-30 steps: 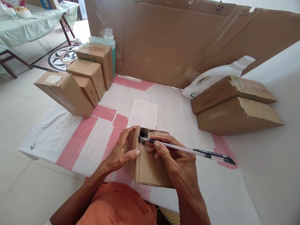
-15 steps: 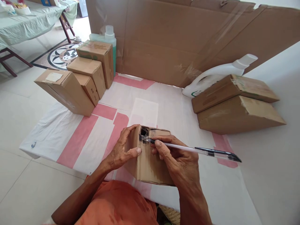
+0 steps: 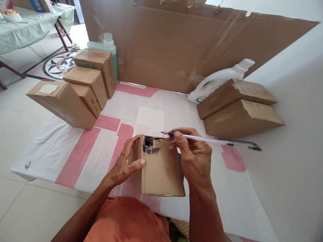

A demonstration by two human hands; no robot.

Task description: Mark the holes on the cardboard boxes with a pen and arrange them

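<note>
A small brown cardboard box [image 3: 163, 174] stands in front of me on the cloth-covered table. Near its upper left corner is a dark hole [image 3: 148, 142], with black ink scribbles beside and below it. My left hand [image 3: 128, 163] grips the box's left side, its thumb lying on the near face. In my right hand [image 3: 193, 151] is a clear-barrelled pen [image 3: 202, 138] with a black cap on its rear end. The pen's tip points left, just above the box's top edge and apart from the scribbles.
Several cardboard boxes [image 3: 87, 79] stand at the left, beside a bottle of green liquid [image 3: 110, 53]. At the right, two stacked boxes [image 3: 239, 111] lean near a white jug [image 3: 219, 78]. A tall cardboard sheet [image 3: 161, 50] closes off the back; a white wall [image 3: 297, 161] is at the right.
My right hand has lifted the pen up and away from the inked patch, uncovering more of the box's face. My left hand still holds the box. The camera view has shifted slightly.
</note>
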